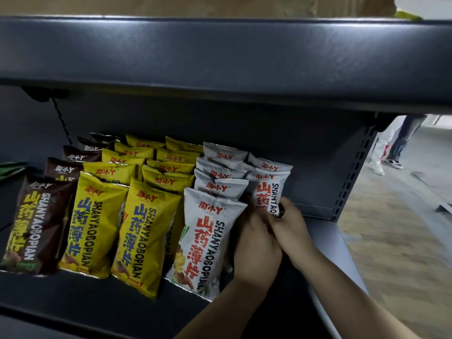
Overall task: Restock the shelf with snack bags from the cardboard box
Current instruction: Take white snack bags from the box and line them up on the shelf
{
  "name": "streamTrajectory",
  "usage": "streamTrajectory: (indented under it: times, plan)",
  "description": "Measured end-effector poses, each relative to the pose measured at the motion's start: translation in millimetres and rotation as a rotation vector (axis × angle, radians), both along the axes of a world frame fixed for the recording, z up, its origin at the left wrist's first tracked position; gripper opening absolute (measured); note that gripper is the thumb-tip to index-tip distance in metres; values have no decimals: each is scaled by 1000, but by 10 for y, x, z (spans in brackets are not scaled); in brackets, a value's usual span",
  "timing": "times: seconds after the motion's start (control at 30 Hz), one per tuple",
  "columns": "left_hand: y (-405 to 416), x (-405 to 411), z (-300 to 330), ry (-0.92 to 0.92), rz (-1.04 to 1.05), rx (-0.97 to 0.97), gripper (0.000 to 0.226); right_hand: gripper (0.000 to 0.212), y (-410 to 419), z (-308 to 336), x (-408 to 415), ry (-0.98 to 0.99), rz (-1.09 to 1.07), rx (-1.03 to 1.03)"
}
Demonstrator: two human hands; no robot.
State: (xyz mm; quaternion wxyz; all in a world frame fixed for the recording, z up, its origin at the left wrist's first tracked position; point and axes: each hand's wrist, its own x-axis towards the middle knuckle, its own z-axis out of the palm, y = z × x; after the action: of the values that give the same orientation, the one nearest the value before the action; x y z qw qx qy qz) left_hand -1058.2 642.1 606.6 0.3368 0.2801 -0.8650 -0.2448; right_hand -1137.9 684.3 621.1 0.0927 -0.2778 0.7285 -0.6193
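Obs: Both my hands are at the right end of the lower shelf, working the second white column. My left hand is curled against the front of the white snack bag standing there; my right hand closes on its right edge from the other side. So the bag is pinched between the two, upright, leaning slightly back, its lower half hidden behind my fingers. I cannot tell whether its bottom already rests on the shelf.

Stock so far: a brown row at the left, two yellow rows in the middle, one white row just beside my left hand. Each runs several bags deep toward the back panel. The column I am filling shows only two bags, the held one and one behind it.

Left to do, by my estimate: seat this bag, then build out this column to match its neighbours. Bare shelf lies to the right of it. A cardboard box sits on the upper shelf; its contents are out of sight, so remaining stock is unknown.
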Motion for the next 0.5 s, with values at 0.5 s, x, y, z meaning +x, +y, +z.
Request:
streamTrajectory:
  times: [0.5]
  plan:
    - [-34,-140,-124,-132,107,-118,86,40,37,-130,-126,-160,49,94]
